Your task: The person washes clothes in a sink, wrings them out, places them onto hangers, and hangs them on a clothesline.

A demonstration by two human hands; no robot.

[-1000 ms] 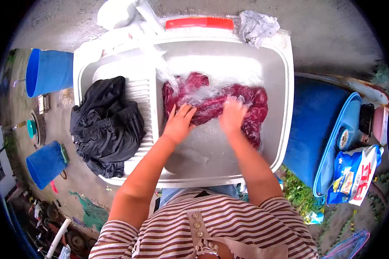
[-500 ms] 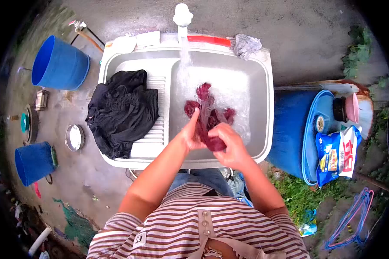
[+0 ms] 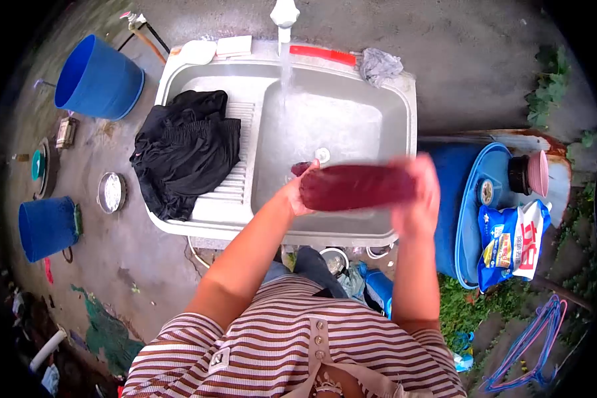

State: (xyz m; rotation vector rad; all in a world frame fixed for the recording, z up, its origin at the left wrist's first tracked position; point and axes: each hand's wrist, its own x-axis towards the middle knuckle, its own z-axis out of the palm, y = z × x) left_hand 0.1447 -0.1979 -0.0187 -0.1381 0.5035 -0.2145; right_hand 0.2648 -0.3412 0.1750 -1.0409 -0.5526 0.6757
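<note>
A dark red cloth (image 3: 358,188) is stretched sideways between my two hands, above the near part of the sink basin (image 3: 338,109). My left hand (image 3: 300,192) grips its left end, and a small bit of cloth sticks out past the fingers. At the right end, my right hand (image 3: 418,196) is closed on the cloth, smeared by motion, near the basin's right rim. Water runs from the white tap (image 3: 284,14) into the basin, where a drain (image 3: 322,155) shows. Black clothing (image 3: 189,156) lies bunched on the ribbed washboard (image 3: 242,166) to the left.
On the right, a large blue barrel (image 3: 438,199) carries a detergent bag (image 3: 513,242) and a pink bowl (image 3: 538,174). Blue buckets (image 3: 99,79) and a metal basin (image 3: 111,193) stand on the left ground. A crumpled plastic bag (image 3: 380,66) sits on the sink's back edge.
The dark red cloth has been lifted from the basin and pulled out lengthwise. My right hand has moved up and right, away from my left. The drain has come into view.
</note>
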